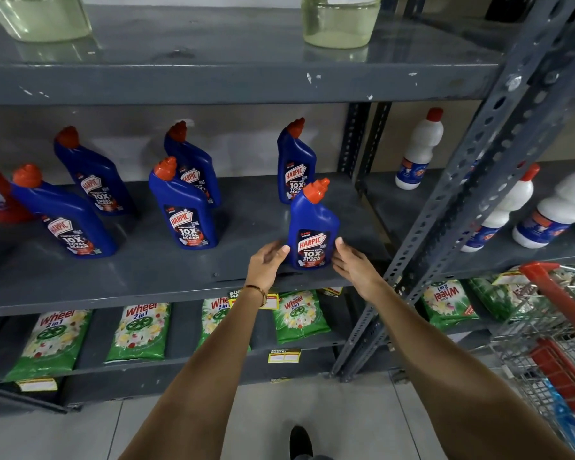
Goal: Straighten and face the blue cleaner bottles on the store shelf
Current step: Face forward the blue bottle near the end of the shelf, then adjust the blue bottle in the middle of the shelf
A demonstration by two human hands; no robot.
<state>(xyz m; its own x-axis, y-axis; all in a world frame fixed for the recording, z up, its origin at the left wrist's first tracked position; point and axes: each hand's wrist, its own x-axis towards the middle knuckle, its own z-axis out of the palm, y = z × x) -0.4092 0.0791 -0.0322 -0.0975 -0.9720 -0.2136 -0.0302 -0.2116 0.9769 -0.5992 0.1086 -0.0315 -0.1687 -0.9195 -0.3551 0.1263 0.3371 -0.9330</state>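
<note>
2 hands (265, 263) (354, 265) open, flanking front bottle (312, 227) — upright, label forward, spout tilted right.

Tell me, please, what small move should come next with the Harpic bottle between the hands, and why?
Probably close both hands on the front-right Harpic bottle and nudge it square. The left hand and right hand flank its base, open, fingertips barely touching, and it stands near the shelf edge, its label turned slightly left.
</note>
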